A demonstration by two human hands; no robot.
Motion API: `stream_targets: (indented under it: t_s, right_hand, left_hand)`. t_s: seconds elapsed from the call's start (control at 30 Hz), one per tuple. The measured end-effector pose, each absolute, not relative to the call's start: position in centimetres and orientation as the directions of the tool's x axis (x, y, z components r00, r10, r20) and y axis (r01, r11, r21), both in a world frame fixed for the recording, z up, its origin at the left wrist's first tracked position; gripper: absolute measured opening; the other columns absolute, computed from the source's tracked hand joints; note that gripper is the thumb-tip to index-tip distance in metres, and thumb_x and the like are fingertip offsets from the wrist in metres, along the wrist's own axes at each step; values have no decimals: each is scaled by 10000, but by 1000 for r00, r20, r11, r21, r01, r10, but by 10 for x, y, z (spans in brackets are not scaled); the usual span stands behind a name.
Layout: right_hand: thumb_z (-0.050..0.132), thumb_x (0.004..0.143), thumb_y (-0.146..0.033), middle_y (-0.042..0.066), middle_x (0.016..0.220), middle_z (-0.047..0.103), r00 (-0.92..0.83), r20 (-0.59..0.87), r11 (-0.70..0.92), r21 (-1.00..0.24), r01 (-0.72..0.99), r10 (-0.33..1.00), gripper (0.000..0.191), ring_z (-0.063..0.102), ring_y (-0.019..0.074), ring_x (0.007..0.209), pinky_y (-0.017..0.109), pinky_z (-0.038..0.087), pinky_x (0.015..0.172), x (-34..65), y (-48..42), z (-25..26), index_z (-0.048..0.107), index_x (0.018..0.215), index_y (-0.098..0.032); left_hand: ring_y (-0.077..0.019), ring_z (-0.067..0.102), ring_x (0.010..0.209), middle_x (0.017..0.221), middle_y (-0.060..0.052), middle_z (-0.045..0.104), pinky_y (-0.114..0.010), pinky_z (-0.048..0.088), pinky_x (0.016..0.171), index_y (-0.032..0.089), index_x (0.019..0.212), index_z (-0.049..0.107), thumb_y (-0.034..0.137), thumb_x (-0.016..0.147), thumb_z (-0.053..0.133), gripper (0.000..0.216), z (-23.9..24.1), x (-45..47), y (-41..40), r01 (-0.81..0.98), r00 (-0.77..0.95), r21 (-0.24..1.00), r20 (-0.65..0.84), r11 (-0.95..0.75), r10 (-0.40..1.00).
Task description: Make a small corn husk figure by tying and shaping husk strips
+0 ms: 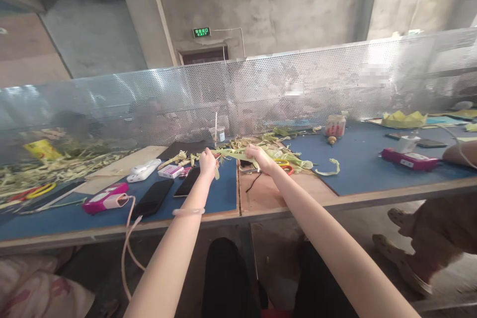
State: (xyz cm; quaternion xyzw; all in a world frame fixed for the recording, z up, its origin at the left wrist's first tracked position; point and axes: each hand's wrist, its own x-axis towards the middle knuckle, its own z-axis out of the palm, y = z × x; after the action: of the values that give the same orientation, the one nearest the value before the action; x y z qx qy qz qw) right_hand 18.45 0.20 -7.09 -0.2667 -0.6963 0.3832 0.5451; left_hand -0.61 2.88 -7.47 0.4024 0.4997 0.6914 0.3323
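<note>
As both arms reach far, left hand [207,163] and right hand [260,157] each grip one end of a pale leaf strip [233,152], held taut so it clears the surface [357,169], near the leaf pile [278,151] at centre. Fingertips hidden behind knuckles; shapes beyond the perforated screen [316,84] too blurred to read.

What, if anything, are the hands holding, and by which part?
A pale green leaf strip, pinched near each end by the left hand and right hand.
</note>
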Motion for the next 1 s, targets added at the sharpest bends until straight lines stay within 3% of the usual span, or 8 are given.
stream_targets:
  t_s: [0.23, 0.53, 0.8, 1.0]
  right_hand:
    - [417, 644, -148, 4, 515, 318, -345, 577, 651, -744, 153, 740, 266, 313, 176, 716, 285, 294, 704, 184, -4, -66, 314, 405, -204]
    - [420, 668, -143, 8, 599, 315, -272, 592, 644, -745, 175, 758, 285, 328, 176, 740, 298, 285, 744, 183, -3, -68, 310, 410, -194]
    - [382, 666, -178, 11, 551, 305, -352, 585, 673, -705, 223, 730, 260, 317, 189, 754, 329, 266, 789, 184, -3, -67, 276, 430, -203]
    - [393, 662, -206, 3, 633, 310, -303, 554, 626, -736, 257, 776, 229, 342, 180, 771, 329, 279, 824, 184, 2, -68, 282, 462, -199]
  left_hand:
    - [-94, 353, 307, 481, -6, 477, -221, 301, 339, 200, 624, 444, 418, 905, 308, 381, -73, -8, 30, -93, -508, 963, 172, -252, 844]
    - [-71, 345, 314, 508, 1, 476, -198, 296, 336, 206, 617, 382, 375, 925, 264, 370, -68, -9, 27, -178, -543, 947, 132, -268, 829]
    - [-68, 332, 313, 472, 14, 441, -194, 297, 339, 216, 611, 356, 381, 935, 228, 385, -65, -9, 25, -263, -561, 918, 104, -296, 822]
    - [-70, 295, 287, 455, -1, 472, -204, 277, 321, 210, 603, 355, 313, 935, 208, 377, -64, -9, 25, -281, -601, 906, 91, -317, 794]
